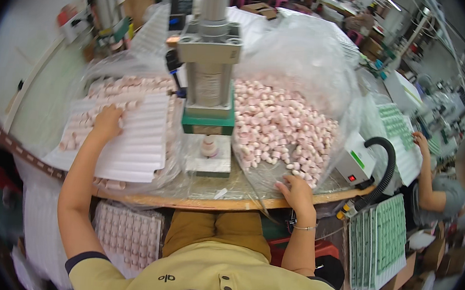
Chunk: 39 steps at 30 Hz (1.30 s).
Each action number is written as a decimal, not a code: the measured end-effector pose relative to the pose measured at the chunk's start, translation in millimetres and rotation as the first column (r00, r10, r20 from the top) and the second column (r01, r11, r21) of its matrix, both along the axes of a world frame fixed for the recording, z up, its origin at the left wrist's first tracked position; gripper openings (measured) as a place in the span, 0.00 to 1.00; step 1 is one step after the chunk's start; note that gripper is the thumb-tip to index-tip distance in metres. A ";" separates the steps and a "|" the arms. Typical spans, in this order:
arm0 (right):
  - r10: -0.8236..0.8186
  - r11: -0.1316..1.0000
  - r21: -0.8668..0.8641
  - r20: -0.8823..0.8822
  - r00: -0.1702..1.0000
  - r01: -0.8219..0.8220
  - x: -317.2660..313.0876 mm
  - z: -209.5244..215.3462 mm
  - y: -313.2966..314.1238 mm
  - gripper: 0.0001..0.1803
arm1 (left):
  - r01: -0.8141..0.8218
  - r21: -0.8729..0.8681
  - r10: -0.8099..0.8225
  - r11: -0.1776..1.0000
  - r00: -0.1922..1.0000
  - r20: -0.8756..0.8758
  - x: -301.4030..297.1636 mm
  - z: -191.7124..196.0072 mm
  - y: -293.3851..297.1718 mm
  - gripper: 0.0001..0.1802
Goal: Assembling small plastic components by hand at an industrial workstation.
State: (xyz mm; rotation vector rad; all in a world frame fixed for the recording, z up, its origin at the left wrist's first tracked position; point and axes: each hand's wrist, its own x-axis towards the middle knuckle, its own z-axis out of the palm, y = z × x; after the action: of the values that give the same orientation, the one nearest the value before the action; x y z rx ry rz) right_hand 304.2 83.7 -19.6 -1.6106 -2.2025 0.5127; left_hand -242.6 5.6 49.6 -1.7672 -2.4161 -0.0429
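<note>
My left hand [107,123] rests with fingers down on a white ridged tray [137,147], touching small pink-and-white pieces lined up in its grooves. My right hand [297,192] reaches into an open clear plastic bag [308,57], fingertips on the loose pink-and-white pieces [282,127] heaped inside; whether it holds one I cannot tell. Between the hands stands a small pneumatic press [210,76] with a green block, one pink-and-white piece [209,146] sitting on its metal base plate [211,165].
A grey control box [355,163] with a black hose [387,165] stands right of the bag. Another person [446,188] handles green-patterned sheets [396,127] at the right. Filled trays [128,235] lie under the table edge, and more green sheets [382,243] stand stacked lower right.
</note>
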 end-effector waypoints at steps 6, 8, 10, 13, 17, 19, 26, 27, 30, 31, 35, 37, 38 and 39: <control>0.181 0.978 0.073 0.164 0.970 -0.195 -2.4 0.5 6.0 0.09 | 0.075 0.287 -0.126 0.955 0.978 0.163 30.5 19.4 -0.3 0.20; 0.194 0.971 0.104 0.171 0.966 -0.214 -3.9 0.8 4.9 0.09 | 0.066 0.377 -0.199 0.924 0.925 0.325 58.2 23.8 -21.9 0.21; 0.179 0.951 0.202 0.257 0.950 -0.234 -2.5 2.6 3.0 0.11 | 0.057 0.447 -0.322 0.893 0.776 0.543 99.9 28.4 -28.9 0.23; 0.149 0.955 0.199 0.316 0.937 -0.219 -4.4 -11.3 8.8 0.11 | -0.047 0.307 -0.290 0.951 0.221 0.931 175.4 24.5 -43.3 0.20; 0.139 0.988 0.107 -0.280 0.950 -0.112 -36.9 40.3 -11.1 0.13 | -0.156 0.285 -0.324 0.946 -0.366 0.873 251.8 -16.8 -28.6 0.21; 0.134 0.975 -0.046 -0.663 0.736 -0.218 -62.2 54.2 -23.6 0.12 | -0.131 0.244 -0.276 0.961 -0.505 0.817 270.2 -28.8 -13.0 0.19; 0.383 0.891 0.147 -0.750 0.540 -0.429 -99.7 44.9 -13.8 0.14 | -0.065 0.206 -0.214 0.976 -0.425 0.880 260.8 -51.6 9.3 0.12; 0.395 0.877 0.135 -0.750 0.531 -0.462 -100.1 46.4 -13.4 0.14 | -0.076 0.151 -0.169 0.986 -0.472 0.865 258.7 -52.4 10.3 0.12; 0.387 0.873 0.121 -0.763 0.518 -0.473 -103.4 42.6 -11.8 0.14 | -0.099 0.067 -0.110 0.993 -0.537 0.836 257.9 -53.2 10.9 0.12; 0.365 0.887 0.121 -0.775 0.516 -0.446 -104.4 39.9 -10.5 0.14 | -0.107 0.040 -0.093 0.993 -0.556 0.826 259.3 -53.4 10.9 0.13; 0.447 0.893 0.294 -0.655 0.609 -0.340 -110.8 28.3 -6.2 0.16 | -0.118 0.109 -0.159 0.987 -0.620 0.768 270.2 -54.0 8.3 0.12; 0.278 0.954 0.174 -0.814 0.509 -0.243 -126.0 23.4 -9.1 0.15 | -0.083 0.107 -0.136 0.991 -0.623 0.770 278.4 -50.2 5.4 0.13; 0.278 0.955 0.175 -0.814 0.510 -0.241 -130.6 23.6 -11.0 0.15 | -0.053 0.110 -0.119 0.992 -0.623 0.773 279.8 -48.5 4.3 0.13; 0.187 0.968 0.102 -0.900 0.394 -0.228 -134.1 23.9 -13.8 0.15 | -0.059 0.114 -0.125 0.992 -0.638 0.760 278.7 -51.6 3.7 0.15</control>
State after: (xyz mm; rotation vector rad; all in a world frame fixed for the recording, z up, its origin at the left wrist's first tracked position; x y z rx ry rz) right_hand 170.1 69.8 4.3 -0.6792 -1.4795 1.1781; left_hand 36.2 9.2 -1.9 -1.6278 -2.3671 -3.5953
